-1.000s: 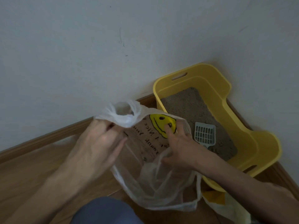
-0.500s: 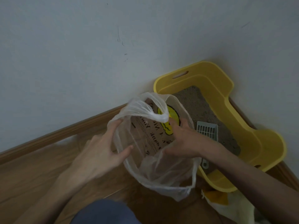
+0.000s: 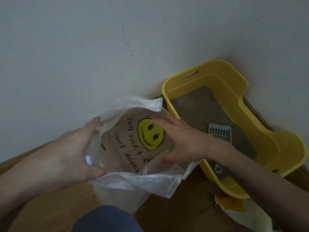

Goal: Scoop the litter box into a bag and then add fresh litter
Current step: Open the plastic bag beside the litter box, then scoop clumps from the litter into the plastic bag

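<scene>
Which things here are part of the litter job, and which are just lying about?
In the job:
- plastic bag, left hand gripping its rim, right hand spread inside it
- yellow litter box
- litter
- grey scoop, lying in the litter

Lying about:
- yellow-and-white packet on the wooden floor; purpose unclear

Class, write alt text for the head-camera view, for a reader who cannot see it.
A left hand grips the rim of a clear plastic bag printed with a yellow smiley face while the right hand spreads its mouth open. Beside it, a grey scoop lies on litter in a yellow litter box.
</scene>
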`<act>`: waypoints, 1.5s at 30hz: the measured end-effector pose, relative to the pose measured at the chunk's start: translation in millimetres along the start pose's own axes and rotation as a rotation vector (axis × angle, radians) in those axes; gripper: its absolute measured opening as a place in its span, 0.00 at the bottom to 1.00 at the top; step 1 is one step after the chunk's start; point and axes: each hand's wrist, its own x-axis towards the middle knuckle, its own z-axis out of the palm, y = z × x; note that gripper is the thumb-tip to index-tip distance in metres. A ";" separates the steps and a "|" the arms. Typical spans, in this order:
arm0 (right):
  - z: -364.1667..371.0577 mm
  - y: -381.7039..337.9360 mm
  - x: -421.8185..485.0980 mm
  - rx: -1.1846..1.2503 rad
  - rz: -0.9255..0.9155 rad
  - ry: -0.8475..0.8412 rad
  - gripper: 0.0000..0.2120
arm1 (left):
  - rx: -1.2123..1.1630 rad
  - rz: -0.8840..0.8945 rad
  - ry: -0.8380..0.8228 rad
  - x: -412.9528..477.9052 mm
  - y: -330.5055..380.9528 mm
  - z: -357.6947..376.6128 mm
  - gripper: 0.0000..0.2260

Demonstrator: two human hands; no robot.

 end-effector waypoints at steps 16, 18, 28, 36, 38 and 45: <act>14.4 51.4 -26.7 0.471 -0.011 0.056 0.38 | -0.215 0.200 0.080 57.4 34.4 73.0 0.55; 10.4 60.6 -44.1 0.588 0.004 0.058 0.29 | -0.222 0.184 0.074 59.6 36.9 75.2 0.57; 42.2 162.1 -76.0 0.525 0.708 0.397 0.11 | -0.176 0.191 0.104 67.5 45.8 78.3 0.56; 83.9 189.0 -49.3 0.357 0.822 0.258 0.15 | -0.151 0.207 0.141 77.5 40.6 82.5 0.58; 90.2 190.2 -42.2 0.321 0.851 0.225 0.16 | -0.135 0.199 0.152 78.9 41.5 84.1 0.61; 99.4 183.9 -25.3 0.184 0.883 0.167 0.17 | -0.139 0.228 0.159 77.8 44.6 90.9 0.57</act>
